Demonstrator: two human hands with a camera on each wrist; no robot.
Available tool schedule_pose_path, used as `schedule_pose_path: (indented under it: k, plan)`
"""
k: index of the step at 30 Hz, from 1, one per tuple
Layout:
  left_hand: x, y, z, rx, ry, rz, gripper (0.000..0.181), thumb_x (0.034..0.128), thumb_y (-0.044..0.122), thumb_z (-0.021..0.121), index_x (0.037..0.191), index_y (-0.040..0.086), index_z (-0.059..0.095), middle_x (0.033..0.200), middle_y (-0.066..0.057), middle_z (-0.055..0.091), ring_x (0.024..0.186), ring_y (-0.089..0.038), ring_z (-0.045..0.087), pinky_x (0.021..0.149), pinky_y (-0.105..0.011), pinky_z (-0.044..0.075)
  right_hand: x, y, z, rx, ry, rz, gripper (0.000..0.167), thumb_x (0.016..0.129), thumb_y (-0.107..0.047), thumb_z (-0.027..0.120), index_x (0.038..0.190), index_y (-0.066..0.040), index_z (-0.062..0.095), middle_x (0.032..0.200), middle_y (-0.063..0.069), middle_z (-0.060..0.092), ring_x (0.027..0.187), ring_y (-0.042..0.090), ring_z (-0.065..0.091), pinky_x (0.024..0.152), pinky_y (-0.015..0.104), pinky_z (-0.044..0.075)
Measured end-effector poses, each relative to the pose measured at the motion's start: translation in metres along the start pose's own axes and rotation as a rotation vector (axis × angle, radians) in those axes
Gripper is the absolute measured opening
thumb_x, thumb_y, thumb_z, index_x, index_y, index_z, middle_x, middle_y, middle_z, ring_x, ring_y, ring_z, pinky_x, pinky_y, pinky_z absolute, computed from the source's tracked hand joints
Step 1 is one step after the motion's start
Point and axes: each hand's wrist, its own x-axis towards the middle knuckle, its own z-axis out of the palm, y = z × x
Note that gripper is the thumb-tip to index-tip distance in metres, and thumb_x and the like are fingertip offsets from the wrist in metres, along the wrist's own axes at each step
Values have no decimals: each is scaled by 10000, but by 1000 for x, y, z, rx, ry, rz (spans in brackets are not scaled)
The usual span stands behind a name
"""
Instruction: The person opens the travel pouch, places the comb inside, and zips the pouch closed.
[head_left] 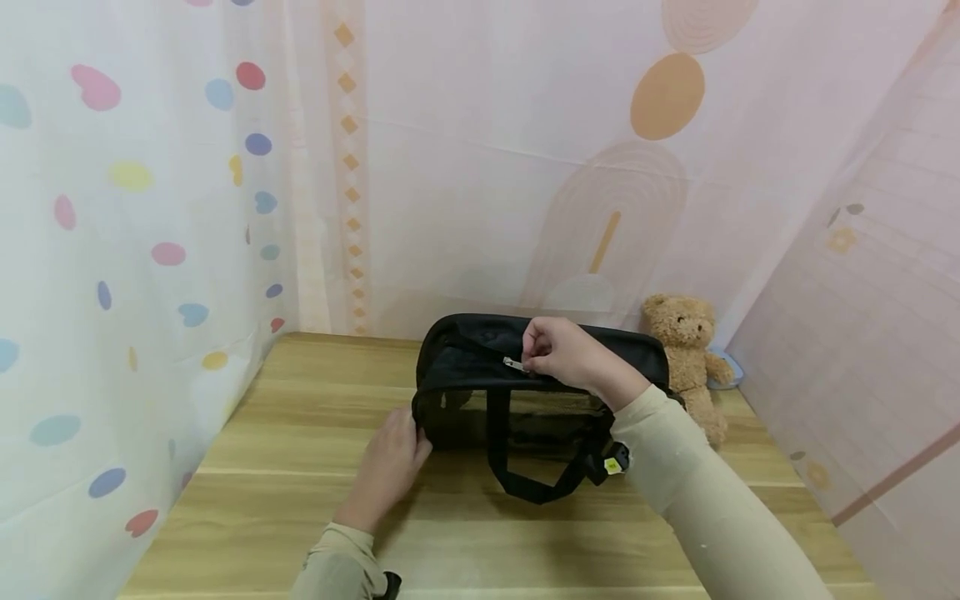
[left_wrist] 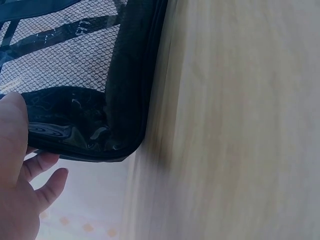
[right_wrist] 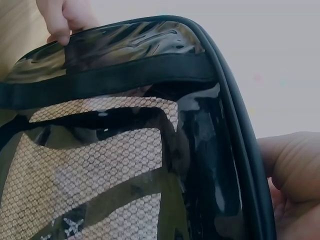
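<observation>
First, from the head view: find the bag [head_left: 487, 379] on the table [head_left: 300, 475], just beside the bear [head_left: 684, 342], with its handle [head_left: 538, 492] hanging down the front. Note the right hand [head_left: 562, 354], pinched on the zip pull [head_left: 514, 364], and the left hand [head_left: 393, 454], clamped on the bag's left end. Better to draw the pull low and level along the zip [head_left: 480, 347] than to tug upward and risk a snag.

Next, in the left wrist view: see the thumb [left_wrist: 12, 122] across the edge of the clear panel [left_wrist: 75, 62] and fingers [left_wrist: 52, 189] behind. Hold firm enough for a taut zip, yet not so hard as to buckle the panel.

Last, in the right wrist view: find the right hand beyond the rim [right_wrist: 248, 145], with fingertips mostly hidden; cannot fairly judge the pinch from there.
</observation>
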Motion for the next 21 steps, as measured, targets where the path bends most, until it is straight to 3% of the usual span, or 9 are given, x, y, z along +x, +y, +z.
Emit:
schedule_pose_path:
  k: [10, 21]
  plan:
    - [-1, 2, -1, -2, -8, -6, 216, 831, -11, 682, 913, 63, 496, 874, -93, 551, 828, -286, 565, 659, -456, 489, 5, -6, 3, 30, -8, 1, 122, 964, 79, 596, 965, -11, 513, 930, 124, 676, 832, 221, 653, 765, 343, 515]
    - [-1, 2, -1, -4, 7, 18, 226, 825, -25, 678, 922, 51, 489, 872, -101, 546, 809, -284, 553, 650, -447, 487, 16, -9, 10, -17, -7, -42, 135, 944, 72, 634, 960, -10, 527, 883, 100, 661, 787, 188, 627, 736, 317, 511]
